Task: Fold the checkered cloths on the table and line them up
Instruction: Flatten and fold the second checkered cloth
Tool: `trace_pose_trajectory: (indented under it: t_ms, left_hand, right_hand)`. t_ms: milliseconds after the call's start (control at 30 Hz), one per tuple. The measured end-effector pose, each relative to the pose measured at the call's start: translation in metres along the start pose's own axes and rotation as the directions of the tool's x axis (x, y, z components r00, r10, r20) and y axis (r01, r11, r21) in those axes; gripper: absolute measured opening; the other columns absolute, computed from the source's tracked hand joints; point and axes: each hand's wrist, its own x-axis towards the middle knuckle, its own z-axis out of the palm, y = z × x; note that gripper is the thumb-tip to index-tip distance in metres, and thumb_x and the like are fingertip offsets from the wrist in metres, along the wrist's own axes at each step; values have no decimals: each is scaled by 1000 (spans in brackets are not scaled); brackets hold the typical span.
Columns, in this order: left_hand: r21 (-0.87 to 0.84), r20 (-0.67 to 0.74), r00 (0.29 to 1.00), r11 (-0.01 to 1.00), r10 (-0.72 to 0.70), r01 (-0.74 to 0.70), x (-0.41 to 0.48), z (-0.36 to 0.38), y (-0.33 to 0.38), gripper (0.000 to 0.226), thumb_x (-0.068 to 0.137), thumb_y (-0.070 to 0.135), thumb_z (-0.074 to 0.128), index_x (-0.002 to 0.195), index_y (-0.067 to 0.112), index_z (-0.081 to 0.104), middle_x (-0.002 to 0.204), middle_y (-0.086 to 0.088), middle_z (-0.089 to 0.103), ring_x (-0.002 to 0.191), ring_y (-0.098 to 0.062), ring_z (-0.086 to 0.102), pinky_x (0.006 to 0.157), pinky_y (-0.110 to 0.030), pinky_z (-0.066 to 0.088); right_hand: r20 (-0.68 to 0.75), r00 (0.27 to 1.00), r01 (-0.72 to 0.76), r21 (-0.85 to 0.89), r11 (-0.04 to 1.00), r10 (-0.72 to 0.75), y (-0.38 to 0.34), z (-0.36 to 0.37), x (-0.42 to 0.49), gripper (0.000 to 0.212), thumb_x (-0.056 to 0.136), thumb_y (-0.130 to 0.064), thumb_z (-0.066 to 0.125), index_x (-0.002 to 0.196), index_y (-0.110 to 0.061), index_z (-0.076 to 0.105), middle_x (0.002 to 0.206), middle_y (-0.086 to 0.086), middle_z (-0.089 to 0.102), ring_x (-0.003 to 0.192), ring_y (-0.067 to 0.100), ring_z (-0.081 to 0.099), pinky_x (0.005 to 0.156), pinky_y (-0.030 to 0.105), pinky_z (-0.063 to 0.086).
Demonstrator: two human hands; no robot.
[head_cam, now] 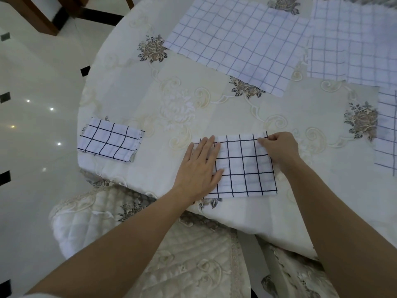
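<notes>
White checked cloth (245, 166) under flat left hand (198, 168), right hand (279, 148) pinching corner, folded cloth (109, 139) beside, spread cloth (236, 44) beyond

On the table (214, 108) I see the near cloth (245, 166) at the edge closest to me, with my left hand (197, 171) flat on its left part and my right hand (279, 147) pinching its far right corner. The left cloth (109, 140) lies well apart to its left by the table's rim, the far cloth (238, 41) is spread behind it, the corner cloth (352, 39) lies just right of that one, and the right cloth (386, 134) runs off frame at the right. A chair (182, 254) stands under the near edge, before me.
</notes>
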Motion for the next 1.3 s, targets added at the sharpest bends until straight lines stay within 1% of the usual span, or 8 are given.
trace_pose_trajectory:
  t_ms: [100,167,233,300,567,800,1067,1300]
  left_hand:
    - [19,32,999,1000,14,-14,8,7,5,71,103,54,24,159,12,13,167,-9,6,154,-25,5,123,-50,14]
    - [29,34,999,1000,10,-11,9,10,8,72,103,54,21,159,11,10,167,-10,3,154,-25,1,123,-49,12]
    - [21,18,1000,1000,10,-11,7,14,12,72,104,53,19,159,8,11,167,-11,3,154,-25,0,124,-49,11]
    - [40,14,1000,999,7,-8,4,17,17,71,103,49,18,158,5,10,167,-13,0,154,-26,-2,123,-50,12]
    - [33,6,999,999,34,-34,-13,24,22,68,103,41,21,158,4,9,167,-12,2,154,-25,-1,122,-51,15]
    - [50,32,996,995,85,-87,-14,24,11,74,103,55,18,159,10,3,167,-8,-4,154,-23,-6,124,-47,12]
    - [23,15,998,998,59,-59,-19,20,-1,79,101,64,25,160,15,6,167,-8,-3,154,-25,-5,123,-49,14]
    - [97,-46,991,988,125,-121,5,-7,-8,57,95,60,38,133,22,56,140,-7,53,126,-30,48,114,-56,28]
  right_hand:
    - [-145,986,54,-188,981,-82,6,1,-10,18,94,-30,60,98,-12,61,93,2,59,83,22,55,72,33,41]
    - [-302,867,237,-451,861,-397,16,13,-27,27,96,-28,52,113,-9,58,110,12,55,92,31,54,70,38,43]
    - [-234,715,456,-558,693,-659,23,40,-55,35,96,-28,47,121,-7,59,120,15,57,104,35,56,78,44,48]
    - [-51,669,603,-546,582,-742,35,73,-75,43,101,-30,44,136,-7,54,140,14,53,131,32,49,104,46,43]
    - [56,765,586,-472,658,-641,51,100,-76,64,106,-48,19,155,-8,30,162,8,28,153,23,16,123,46,20]
    - [122,746,566,-635,526,-655,70,86,-69,71,104,-58,23,156,-9,25,165,8,20,153,22,14,124,44,17]
    - [94,859,393,-751,531,-503,107,19,-53,84,97,-67,12,159,-11,-1,168,4,-3,154,19,-2,124,48,12]
    - [90,878,375,-739,560,-470,98,18,-54,85,97,-69,8,159,-11,8,167,3,3,154,21,4,124,48,12]
